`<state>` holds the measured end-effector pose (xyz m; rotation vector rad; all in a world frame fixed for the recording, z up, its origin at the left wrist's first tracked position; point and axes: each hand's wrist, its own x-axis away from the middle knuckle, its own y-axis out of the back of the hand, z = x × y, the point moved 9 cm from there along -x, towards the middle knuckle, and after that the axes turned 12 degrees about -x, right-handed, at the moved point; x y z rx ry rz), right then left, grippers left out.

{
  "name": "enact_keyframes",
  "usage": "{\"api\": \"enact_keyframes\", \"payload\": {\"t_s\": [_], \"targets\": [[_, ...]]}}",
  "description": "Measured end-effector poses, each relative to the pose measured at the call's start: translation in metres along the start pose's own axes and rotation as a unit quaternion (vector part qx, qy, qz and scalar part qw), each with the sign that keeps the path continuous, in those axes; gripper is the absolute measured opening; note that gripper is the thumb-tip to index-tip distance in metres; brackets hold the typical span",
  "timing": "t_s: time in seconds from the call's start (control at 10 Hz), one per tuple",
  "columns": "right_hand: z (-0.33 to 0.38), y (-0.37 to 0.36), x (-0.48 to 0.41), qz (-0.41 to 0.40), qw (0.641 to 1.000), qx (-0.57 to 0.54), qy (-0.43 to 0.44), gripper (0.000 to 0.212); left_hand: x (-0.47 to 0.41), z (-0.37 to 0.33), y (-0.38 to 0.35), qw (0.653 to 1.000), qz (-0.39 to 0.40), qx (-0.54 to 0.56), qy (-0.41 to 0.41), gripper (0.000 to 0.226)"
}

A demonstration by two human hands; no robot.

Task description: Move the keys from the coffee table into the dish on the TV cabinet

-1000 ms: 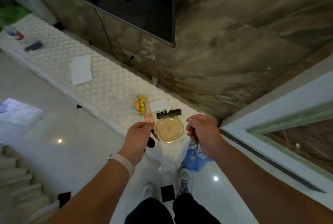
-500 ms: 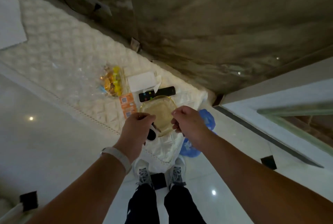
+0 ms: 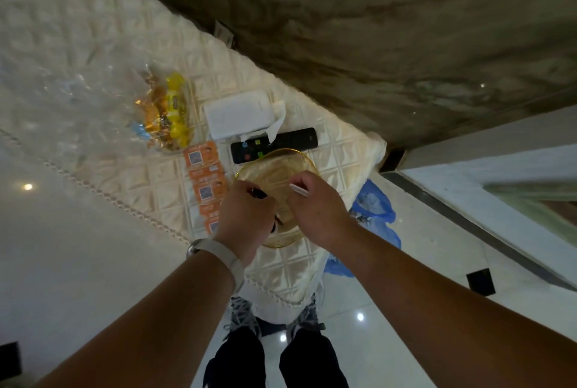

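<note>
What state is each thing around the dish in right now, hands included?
Left hand: closed on dark keys, over the dish.
Right hand: closed, pinching a small white piece, over the dish.
Dish: upright on the cabinet cover; contents hidden by the hands.
Remote: lying flat, beyond the dish.
Tissue pack: open, one sheet hanging out.
Snack bag: lying flat.
</note>
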<state>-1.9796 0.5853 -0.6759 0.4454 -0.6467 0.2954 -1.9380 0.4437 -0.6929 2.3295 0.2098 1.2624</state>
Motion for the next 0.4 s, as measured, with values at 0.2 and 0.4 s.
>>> {"api": "enact_keyframes", "payload": {"t_s": [0.2,0.4], "targets": [[0.01,-0.004,0.003,0.027,0.997,0.062,0.03,0.038,0.006,-0.011,0.006,0.997,0.01,-0.056,-0.044,0.006],[0.037,0.016,0.031,0.043,0.993,0.092,0.065,0.038,0.045,-0.031,0.038,0.982,-0.007,-0.16,-0.103,0.034]]}}
